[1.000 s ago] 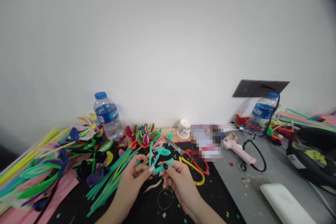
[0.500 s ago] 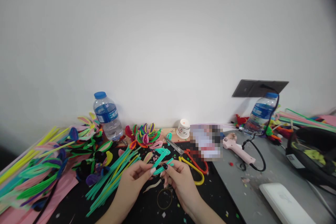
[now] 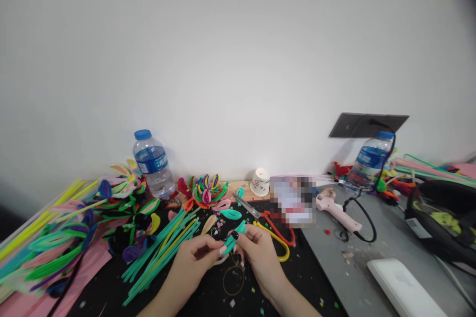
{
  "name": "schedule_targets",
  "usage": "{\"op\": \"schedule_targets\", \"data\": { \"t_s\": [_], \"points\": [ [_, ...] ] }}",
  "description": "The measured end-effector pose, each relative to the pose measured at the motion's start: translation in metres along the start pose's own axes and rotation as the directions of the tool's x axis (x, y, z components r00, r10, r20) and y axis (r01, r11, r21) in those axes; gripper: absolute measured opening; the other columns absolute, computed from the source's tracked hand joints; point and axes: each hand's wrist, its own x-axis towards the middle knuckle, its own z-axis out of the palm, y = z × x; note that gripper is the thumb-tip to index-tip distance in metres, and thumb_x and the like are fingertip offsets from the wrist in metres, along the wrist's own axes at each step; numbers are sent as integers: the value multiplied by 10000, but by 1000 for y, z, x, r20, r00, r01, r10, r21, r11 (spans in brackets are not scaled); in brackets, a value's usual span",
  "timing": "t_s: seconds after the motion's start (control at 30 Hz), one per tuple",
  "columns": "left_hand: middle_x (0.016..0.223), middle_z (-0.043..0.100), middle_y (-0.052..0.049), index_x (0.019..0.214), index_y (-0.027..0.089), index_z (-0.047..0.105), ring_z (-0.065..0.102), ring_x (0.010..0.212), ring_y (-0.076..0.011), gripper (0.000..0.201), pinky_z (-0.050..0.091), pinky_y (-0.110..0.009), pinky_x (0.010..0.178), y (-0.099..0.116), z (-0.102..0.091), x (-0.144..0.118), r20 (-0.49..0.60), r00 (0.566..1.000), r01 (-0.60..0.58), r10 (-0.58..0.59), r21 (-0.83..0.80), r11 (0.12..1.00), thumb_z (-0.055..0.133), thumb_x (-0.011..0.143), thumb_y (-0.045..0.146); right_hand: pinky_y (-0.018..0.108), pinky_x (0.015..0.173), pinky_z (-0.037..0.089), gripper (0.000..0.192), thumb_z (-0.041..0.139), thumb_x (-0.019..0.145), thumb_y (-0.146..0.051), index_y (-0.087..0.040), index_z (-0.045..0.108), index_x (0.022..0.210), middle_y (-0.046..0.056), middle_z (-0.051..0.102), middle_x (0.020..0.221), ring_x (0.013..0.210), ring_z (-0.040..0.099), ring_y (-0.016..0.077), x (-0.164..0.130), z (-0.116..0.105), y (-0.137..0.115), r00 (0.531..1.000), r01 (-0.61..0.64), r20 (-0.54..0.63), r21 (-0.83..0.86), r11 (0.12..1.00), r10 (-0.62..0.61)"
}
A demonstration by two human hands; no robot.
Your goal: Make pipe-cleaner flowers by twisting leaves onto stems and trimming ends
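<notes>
Between my two hands is a folded turquoise pipe cleaner [image 3: 229, 244], a short bundle slanting up to the right. My left hand [image 3: 197, 257] pinches its lower end between thumb and fingertips. My right hand [image 3: 258, 252] grips the upper part, its dark-nailed thumb pressed across the strands. Just beyond my fingers lies a turquoise petal-shaped loop [image 3: 230, 214], close to a pink one [image 3: 222, 205]. Scissors [image 3: 273, 230] with red and yellow handles rest right behind my right hand. Cut turquoise and yellow pipe cleaners [image 3: 159, 255] lie left of my left hand.
A water bottle [image 3: 152, 166] stands at the back left, near a multicoloured pipe-cleaner flower [image 3: 206, 193]. An upside-down paper cup [image 3: 259, 182] is by the wall. On the right are a pink glue gun [image 3: 338, 212], its black cord, a white case [image 3: 403, 285] and another bottle [image 3: 368, 161].
The turquoise strip that reached up and left from my fingers is now drawn into a compact bundle between them. My left hand has shifted slightly right and down.
</notes>
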Motion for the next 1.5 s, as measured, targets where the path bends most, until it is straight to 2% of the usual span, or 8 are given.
{"op": "schedule_targets", "data": {
  "t_s": [0.13,0.27,0.37,0.5,0.63,0.8,1.03,1.5],
  "points": [
    [659,652,-22,646,162,658,594,652,-165,157,467,-220,606,-2,1,-2,40,999,-32,32,-3,999,667,689,313,176,381,247,284,651,729,-380,-127,569,627,-34,494,495,399,343,49,-1,-1,-2,1000,-2,11,-28,1000,3],
    [643,640,1,823,190,668,588,625,-149,160,467,-208,586,-1,1,-4,32,998,-60,61,-18,998,674,684,269,177,396,230,263,634,750,-364,-133,553,654,-43,479,508,418,328,49,-1,0,-5,1000,-2,10,4,1000,2],
    [739,670,-16,858,205,680,615,701,-166,172,487,-220,642,1,1,-5,61,994,-94,93,4,996,667,689,232,180,408,230,267,645,739,-371,-135,548,659,-46,475,512,429,324,52,-1,0,-5,1000,-16,8,51,999,16],
    [830,693,-36,794,216,703,627,764,-187,97,490,-230,672,3,-1,-6,119,979,-180,168,99,979,646,720,241,181,424,238,275,659,730,-382,-139,545,670,-46,475,519,439,329,52,-2,2,-5,999,-39,32,97,995,36],
    [805,699,-36,783,234,715,626,744,-191,92,482,-236,661,6,-2,-7,138,966,-240,217,183,953,641,734,255,180,421,228,273,663,732,-382,-142,541,693,-53,458,527,434,319,47,-3,2,-5,997,-56,57,108,993,50],
    [757,698,-41,752,245,728,631,733,-197,93,484,-261,686,11,-3,-7,155,948,-305,277,197,932,635,742,241,177,405,232,281,658,738,-389,-141,532,698,-55,449,518,425,318,45,-3,2,-6,996,-66,68,90,994,60],
    [732,701,-36,740,267,745,638,700,-187,122,492,-255,669,12,-2,-7,163,935,-341,314,179,923,632,750,223,178,368,175,278,639,752,-402,-143,538,739,-88,380,446,369,249,32,-2,0,-8,991,-90,106,60,994,83],
    [716,691,-34,745,271,748,636,676,-174,124,495,-248,643,12,-1,-12,238,917,-372,321,216,903,628,761,244,170,361,169,262,657,714,-390,-166,522,710,-99,388,439,357,253,30,-1,-2,-13,994,-52,93,-8,999,52]
  ]
}}
